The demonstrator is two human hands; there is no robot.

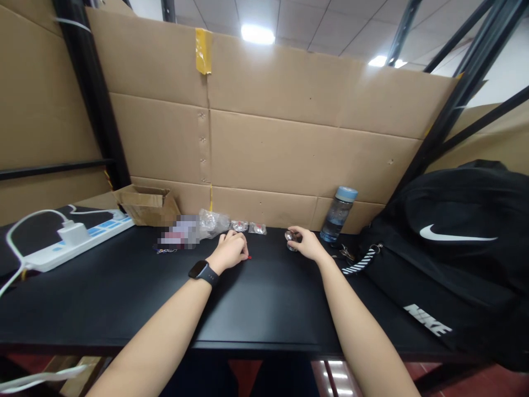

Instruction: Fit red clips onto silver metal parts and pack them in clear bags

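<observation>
My left hand [231,251], with a dark smartwatch [202,271] on its wrist, is low over the black table. Its fingers are curled and pinched together, and a tiny red object [249,257] shows at the fingertips; the rest of it is hidden. To the right, my right hand [308,242] grips a small shiny round metal object [290,236] between thumb and fingers, just above or on the tabletop. Two small clear packets, the left packet [239,226] and the right packet [258,228], lie beyond my hands. Both have something shiny inside.
Crumpled clear plastic bags [212,223] and an open cardboard box [146,205] stand at the back left. A white power strip [82,242] runs along the left. On the right are a water bottle [338,216], keys [346,252] and a black backpack [450,259]. Cardboard [264,149] walls the back.
</observation>
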